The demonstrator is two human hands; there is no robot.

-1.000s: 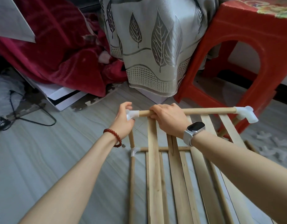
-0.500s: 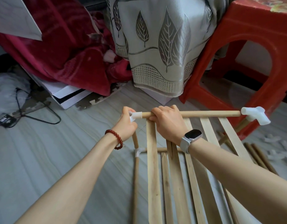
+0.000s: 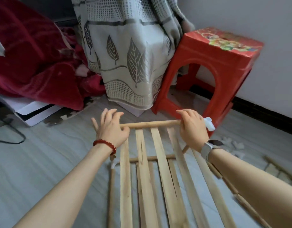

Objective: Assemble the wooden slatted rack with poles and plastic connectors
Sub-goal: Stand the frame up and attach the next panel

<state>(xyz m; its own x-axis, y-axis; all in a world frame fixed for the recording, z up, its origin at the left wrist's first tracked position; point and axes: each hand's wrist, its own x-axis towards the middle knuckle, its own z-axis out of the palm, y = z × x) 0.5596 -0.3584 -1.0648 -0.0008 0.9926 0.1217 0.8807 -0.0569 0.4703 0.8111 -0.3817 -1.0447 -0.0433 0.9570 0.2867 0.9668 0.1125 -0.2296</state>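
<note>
Right hand point(image 3: 192, 129) grips pole point(image 3: 150, 125) (stool point(image 3: 212, 71) just behind); left hand point(image 3: 110, 127) splayed.

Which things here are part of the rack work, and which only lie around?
Part of the job:
- top pole, gripped by the right hand; left hand at its other end, fingers spread
- white plastic connector
- wooden slats
- loose connectors on the floor
- spare poles

Just lying about:
- red plastic stool
- leaf-patterned curtain
- red blanket
- black cable
</note>
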